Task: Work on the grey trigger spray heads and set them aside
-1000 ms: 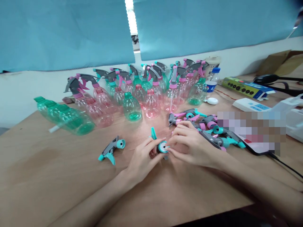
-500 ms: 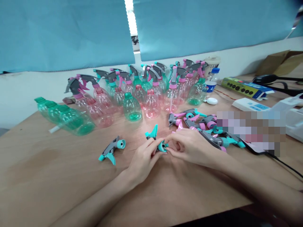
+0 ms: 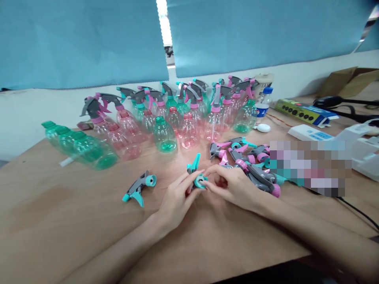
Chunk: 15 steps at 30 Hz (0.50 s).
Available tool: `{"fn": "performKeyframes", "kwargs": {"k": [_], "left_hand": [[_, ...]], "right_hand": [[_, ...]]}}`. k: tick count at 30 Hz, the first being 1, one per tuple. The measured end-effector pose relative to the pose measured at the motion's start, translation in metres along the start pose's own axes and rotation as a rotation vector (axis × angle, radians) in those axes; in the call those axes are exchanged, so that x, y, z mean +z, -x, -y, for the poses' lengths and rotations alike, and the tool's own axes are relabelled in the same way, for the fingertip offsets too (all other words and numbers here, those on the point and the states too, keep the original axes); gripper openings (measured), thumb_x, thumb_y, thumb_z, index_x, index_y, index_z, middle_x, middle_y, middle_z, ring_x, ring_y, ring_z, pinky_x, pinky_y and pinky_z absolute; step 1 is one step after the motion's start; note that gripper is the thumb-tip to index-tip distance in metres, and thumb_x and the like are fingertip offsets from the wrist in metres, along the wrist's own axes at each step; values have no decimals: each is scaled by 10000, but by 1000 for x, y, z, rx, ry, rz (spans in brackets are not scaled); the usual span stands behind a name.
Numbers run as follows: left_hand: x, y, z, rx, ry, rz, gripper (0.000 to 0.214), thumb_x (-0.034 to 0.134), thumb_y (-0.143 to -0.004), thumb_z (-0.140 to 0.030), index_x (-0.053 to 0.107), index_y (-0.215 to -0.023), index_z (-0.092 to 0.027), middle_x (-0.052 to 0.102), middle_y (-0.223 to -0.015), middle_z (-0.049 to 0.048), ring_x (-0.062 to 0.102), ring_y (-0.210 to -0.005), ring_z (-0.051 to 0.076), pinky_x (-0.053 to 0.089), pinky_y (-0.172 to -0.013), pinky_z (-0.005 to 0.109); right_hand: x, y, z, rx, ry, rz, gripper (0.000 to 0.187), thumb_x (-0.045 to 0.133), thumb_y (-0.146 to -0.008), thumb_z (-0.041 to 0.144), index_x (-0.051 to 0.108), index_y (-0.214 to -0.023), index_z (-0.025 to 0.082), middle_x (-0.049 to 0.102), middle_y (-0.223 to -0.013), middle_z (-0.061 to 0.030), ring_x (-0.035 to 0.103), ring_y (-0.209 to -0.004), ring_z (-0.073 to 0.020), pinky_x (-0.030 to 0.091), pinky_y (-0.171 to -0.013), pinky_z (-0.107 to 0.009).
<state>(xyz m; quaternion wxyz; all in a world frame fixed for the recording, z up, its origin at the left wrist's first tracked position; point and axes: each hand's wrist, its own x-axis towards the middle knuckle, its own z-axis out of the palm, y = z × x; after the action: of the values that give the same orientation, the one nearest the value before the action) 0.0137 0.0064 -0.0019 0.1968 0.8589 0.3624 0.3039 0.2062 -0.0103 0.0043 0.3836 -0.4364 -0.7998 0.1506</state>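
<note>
My left hand [image 3: 180, 194] is closed around a grey and teal trigger spray head [image 3: 194, 162], its round teal collar facing up toward me and its trigger pointing away. Thumb and forefinger of my right hand [image 3: 233, 182] pinch at the collar's right rim; whether a small part sits between them I cannot make out. To the left, another grey and teal spray head [image 3: 139, 188] lies on its side on the table. Just beyond my right hand is a pile of grey, pink and teal spray heads [image 3: 241, 156]. A green bottle [image 3: 165, 136] and a pink bottle [image 3: 190, 132] without heads stand ahead.
Bottles fitted with spray heads [image 3: 158, 96] crowd the back of the wooden table [image 3: 74, 232]. Several green bottles [image 3: 85, 148] lean in a row at the left. On the right are a power strip [image 3: 310, 134], a yellow-blue box [image 3: 306, 111], a white oval object [image 3: 263, 127] and a blurred-out patch.
The collar of the held spray head has turned to face more upward, and its trigger has tilted slightly. My right fingers have shifted a little left against the rim.
</note>
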Motion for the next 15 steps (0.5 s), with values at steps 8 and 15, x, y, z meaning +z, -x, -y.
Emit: {"fn": "performKeyframes", "kwargs": {"k": [8,15], "left_hand": [[0,-1,0,32,-17,16,321,494,-925,-243,544,-1242,-227,423,-685,-36,411,-575,117,408,-568,214],[1,0,-1,38,-31,24,328,473,-933,-243,528,-1256,-227,448,-693,-31,430,-586,120,412,-573,220]], "right_hand": [[0,-1,-3,16,-84,80,111,561,-846,213,607,-940,176,570,-570,48,516,-489,-87,373,-494,-199],[9,7,5,-34,154,-73,138,516,-874,246,631,-888,172,641,-615,3,545,-493,-107,393,-518,-221]]}}
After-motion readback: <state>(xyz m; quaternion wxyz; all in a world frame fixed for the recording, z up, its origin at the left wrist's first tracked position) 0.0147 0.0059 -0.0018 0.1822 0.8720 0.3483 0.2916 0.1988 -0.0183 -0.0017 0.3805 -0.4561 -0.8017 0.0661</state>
